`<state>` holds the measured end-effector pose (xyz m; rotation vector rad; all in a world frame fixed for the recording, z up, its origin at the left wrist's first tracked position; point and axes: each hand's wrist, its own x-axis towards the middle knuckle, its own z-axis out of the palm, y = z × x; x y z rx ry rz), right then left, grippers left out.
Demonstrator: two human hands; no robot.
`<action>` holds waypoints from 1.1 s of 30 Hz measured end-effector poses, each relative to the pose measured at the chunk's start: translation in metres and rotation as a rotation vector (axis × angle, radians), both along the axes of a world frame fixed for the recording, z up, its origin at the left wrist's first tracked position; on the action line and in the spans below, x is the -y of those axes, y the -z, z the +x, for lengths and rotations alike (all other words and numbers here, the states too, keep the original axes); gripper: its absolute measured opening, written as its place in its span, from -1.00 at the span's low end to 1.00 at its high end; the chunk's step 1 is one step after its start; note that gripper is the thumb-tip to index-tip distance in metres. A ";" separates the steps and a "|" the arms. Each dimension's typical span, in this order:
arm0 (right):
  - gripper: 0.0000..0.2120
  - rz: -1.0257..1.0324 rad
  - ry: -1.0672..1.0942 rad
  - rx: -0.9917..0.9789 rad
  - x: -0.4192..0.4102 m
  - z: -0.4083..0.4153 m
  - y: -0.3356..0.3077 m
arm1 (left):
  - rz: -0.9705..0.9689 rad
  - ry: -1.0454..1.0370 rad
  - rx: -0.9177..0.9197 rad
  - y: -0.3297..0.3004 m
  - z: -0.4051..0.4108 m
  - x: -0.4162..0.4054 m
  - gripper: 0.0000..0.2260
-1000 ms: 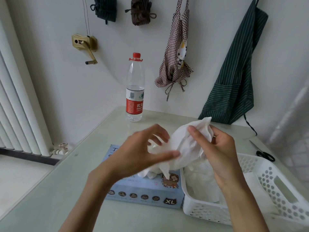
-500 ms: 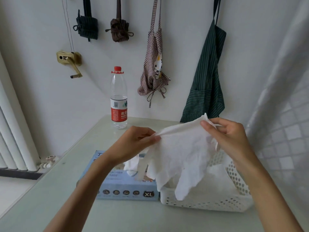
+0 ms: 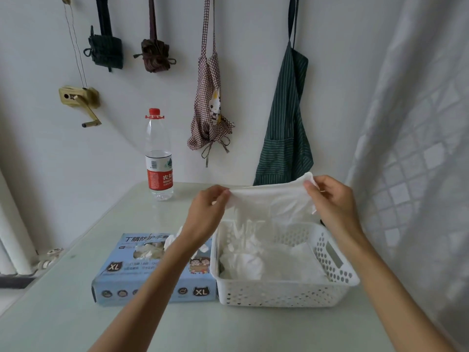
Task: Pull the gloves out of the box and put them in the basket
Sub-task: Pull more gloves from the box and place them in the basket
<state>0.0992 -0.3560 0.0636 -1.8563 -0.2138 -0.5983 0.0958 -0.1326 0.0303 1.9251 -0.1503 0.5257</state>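
Two bare hands hold a white glove (image 3: 269,199) stretched between them above a white basket (image 3: 279,293). The left hand (image 3: 208,212) pinches one edge, the right hand (image 3: 330,199) pinches the other. More gloves lie in the basket. A blue glove box (image 3: 121,275) touches the basket's left side on a pale desk (image 3: 76,321). Behind stands a water bottle (image 3: 159,158); aprons hang on the white wall.

**Both my hands raised, pinching a stretched glove**

My two bare forearms reach forward from the bottom edge, angling inward. My left hand (image 3: 205,212) is lifted, thumb and fingertips pinching one end of a white glove (image 3: 269,199). My right hand (image 3: 332,201) is level with it, well apart, fingers curled, pinching the other end.
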 end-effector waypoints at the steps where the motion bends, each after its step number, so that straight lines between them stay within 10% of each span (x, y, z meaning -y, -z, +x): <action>1: -0.85 -0.006 0.002 0.074 -0.005 -0.004 0.003 | -0.053 -0.042 0.033 0.003 -0.004 0.003 -0.81; 5: -0.87 0.022 0.024 0.303 -0.024 -0.024 0.009 | -0.211 -0.222 0.225 0.004 -0.021 0.015 -0.80; 10: -0.90 0.093 0.107 0.249 -0.023 -0.014 0.053 | 0.274 -0.321 0.169 0.034 -0.005 0.029 -0.83; 20: -0.81 -0.974 0.220 -0.258 0.026 0.037 0.096 | 1.433 0.010 0.169 0.062 0.068 0.023 -0.82; 33: -0.61 -1.685 0.248 -0.185 0.032 0.062 0.109 | 1.474 0.046 0.234 0.070 0.080 0.039 -0.74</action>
